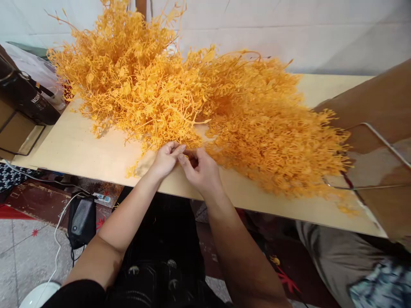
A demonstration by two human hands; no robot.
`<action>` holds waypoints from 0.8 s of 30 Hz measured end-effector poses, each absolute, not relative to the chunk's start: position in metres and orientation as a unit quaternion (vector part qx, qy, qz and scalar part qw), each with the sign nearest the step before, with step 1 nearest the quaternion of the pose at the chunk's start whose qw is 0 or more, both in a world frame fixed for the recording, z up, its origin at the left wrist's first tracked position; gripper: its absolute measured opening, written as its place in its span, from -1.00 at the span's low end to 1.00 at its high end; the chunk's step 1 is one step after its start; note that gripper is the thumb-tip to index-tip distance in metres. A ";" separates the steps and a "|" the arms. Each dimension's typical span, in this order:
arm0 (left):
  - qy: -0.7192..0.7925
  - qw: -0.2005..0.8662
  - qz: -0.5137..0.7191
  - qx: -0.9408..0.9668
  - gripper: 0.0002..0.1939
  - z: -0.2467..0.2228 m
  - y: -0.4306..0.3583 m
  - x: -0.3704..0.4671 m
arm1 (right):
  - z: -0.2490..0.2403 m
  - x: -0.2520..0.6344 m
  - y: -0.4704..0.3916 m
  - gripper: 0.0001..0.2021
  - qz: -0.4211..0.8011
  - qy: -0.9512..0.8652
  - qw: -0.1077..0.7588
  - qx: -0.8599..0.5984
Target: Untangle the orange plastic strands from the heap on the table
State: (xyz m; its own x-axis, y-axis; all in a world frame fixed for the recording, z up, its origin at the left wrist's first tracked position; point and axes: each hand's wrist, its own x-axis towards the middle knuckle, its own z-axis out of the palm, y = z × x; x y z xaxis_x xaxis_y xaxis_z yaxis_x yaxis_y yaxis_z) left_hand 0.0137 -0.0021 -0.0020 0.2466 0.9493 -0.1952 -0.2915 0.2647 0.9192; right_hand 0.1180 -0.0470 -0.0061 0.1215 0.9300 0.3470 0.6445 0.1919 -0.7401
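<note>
Left hand and right hand nearly meet at frame centre, thumbs and fingers curled close; cannot tell whether a stem is pinched (small, partly hidden). Orange sprigs upper left to centre, orange bundle centre right, both on tabletop. Judged technique: light fingertip pressure, steady wrists, fine tips kept from snagging.

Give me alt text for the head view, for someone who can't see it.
A person's left hand and right hand are close together over a pale tabletop, before a large heap of feathery orange sprays; exactly what they hold is unclear. A black bottle is at far left, brown cardboard at far right.
</note>
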 end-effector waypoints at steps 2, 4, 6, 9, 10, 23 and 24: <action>0.406 0.692 0.457 0.383 -0.79 -0.002 -0.004 0.013 | -0.007 0.119 -0.040 -0.68 0.152 -0.664 0.410 -0.607; 0.406 0.694 0.465 0.371 -0.77 -0.001 -0.005 0.013 | -0.008 0.119 -0.036 -0.71 0.131 -0.697 0.394 -0.585; 0.415 0.691 0.470 0.361 -0.76 0.000 -0.004 0.014 | -0.010 0.115 -0.040 -0.74 0.098 -0.707 0.389 -0.583; 0.460 0.698 0.455 0.305 -0.80 0.004 0.002 0.019 | -0.007 0.095 -0.063 -0.74 0.070 -0.742 0.384 -0.545; 0.477 0.695 0.457 0.284 -0.82 0.005 0.005 0.021 | -0.005 0.085 -0.074 -0.74 0.081 -0.778 0.373 -0.499; 0.348 0.761 0.432 0.337 -0.79 -0.006 0.001 -0.005 | 0.032 0.237 -0.030 -0.69 -0.010 -0.541 0.451 -0.710; 0.347 0.759 0.431 0.342 -0.79 -0.007 0.002 -0.005 | 0.031 0.246 -0.027 -0.65 -0.036 -0.527 0.445 -0.723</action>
State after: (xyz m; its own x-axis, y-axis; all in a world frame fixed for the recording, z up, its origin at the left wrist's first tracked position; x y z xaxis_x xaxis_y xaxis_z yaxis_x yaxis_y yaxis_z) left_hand -0.0053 0.0020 -0.0070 0.3873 0.8923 -0.2319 -0.4181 0.3942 0.8184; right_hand 0.2458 -0.0273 0.0308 0.4422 0.7300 0.5211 0.7939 -0.0482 -0.6061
